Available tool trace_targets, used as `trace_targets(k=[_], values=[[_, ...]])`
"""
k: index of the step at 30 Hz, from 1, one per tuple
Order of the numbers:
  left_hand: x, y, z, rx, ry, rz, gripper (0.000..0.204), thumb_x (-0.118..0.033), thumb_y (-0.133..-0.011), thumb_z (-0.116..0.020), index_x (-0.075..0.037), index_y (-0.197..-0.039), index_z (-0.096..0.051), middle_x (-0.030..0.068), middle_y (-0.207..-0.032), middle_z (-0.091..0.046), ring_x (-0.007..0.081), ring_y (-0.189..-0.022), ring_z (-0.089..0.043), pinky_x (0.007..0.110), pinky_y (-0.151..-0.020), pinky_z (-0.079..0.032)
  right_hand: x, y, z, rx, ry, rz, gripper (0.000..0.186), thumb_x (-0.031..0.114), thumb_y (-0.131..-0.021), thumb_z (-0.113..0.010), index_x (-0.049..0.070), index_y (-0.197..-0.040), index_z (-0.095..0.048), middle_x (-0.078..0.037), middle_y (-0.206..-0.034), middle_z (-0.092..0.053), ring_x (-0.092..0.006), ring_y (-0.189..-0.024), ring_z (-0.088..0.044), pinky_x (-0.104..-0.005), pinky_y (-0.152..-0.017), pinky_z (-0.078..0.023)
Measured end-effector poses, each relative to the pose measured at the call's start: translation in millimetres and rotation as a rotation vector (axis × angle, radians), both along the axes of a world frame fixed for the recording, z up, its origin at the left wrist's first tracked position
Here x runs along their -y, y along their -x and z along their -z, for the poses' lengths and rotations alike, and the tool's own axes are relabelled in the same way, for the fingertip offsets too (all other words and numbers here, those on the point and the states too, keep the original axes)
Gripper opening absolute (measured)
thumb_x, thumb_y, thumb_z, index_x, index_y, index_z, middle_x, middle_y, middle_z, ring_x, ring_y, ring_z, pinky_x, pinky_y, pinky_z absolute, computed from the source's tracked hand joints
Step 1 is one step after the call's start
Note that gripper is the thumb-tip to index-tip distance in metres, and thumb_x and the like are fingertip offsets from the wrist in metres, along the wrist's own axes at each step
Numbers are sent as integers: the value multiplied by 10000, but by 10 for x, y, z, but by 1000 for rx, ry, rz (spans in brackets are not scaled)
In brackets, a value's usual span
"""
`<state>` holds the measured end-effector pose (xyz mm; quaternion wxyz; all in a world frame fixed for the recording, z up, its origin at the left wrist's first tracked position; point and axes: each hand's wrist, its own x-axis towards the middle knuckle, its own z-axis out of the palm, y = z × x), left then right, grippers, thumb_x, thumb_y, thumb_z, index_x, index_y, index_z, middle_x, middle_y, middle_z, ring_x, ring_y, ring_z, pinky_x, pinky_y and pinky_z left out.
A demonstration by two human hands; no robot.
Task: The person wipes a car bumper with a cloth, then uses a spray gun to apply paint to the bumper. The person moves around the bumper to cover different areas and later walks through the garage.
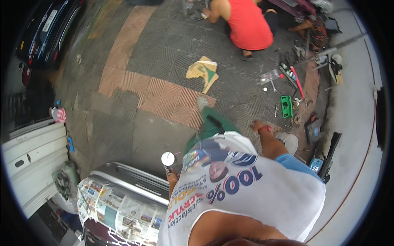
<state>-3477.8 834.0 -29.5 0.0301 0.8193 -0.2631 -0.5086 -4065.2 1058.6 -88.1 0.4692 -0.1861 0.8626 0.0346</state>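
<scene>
My left hand is closed round the handle of what looks like a paint spray gun with a round white cup. It is beside a car part with a silver trim strip, its panel masked with newspaper. My right hand, with a red band at the wrist, hangs low on my other side. Its fingers look loosely apart, and nothing shows in them. Nearest to that hand is a whitish bucket, partly behind my arm.
A person in a red top crouches ahead. Torn cardboard lies on the tiled floor. To the right are a green case, a red-handled tool and a dark toolbox along the wall. A dark car stands far left.
</scene>
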Motion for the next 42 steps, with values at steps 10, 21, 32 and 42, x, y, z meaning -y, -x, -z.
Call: trace_targets(k=[10,21,32,42], values=[[1928,647,74,-73,-43,-409,438,-375,-1057,-668,-59,-1336,-549,73,-1038,-662,172,-652,-640,307,-550,-526,5806,1651,-1024,-176,541,-178,580,414,-991,-671,29,-1423,-632,-239,-1241,-741,-390,-1179,-709,-441,-1040,-536],[5940,538,300,-163,32,-540,381,-383,-1063,-657,-84,-1282,-568,69,-1018,-665,179,-631,-644,321,-509,-516,8745,930,-842,-37,231,-404,624,473,-954,-699,35,-1396,-654,-266,-1195,-742,-402,-1155,-713,-447,-997,-558],[11415,858,-419,216,126,-72,848,-570,-1066,-561,-107,-1696,-231,154,-1160,-742,256,-1053,-732,371,-991,-555,10688,1290,-60,20,100,-97,639,454,-919,-770,4,-1361,-670,-252,-1260,-733,-385,-1196,-707,-440,-1022,-548],[13884,2206,-105,-30,157,-240,417,-431,-1045,-684,-106,-1282,-576,46,-890,-632,161,-586,-598,324,-483,-469,15499,3204,-808,-125,491,-63,630,446,-967,-696,12,-1418,-624,-277,-1285,-708,-416,-1200,-692,-475,-1030,-537]])
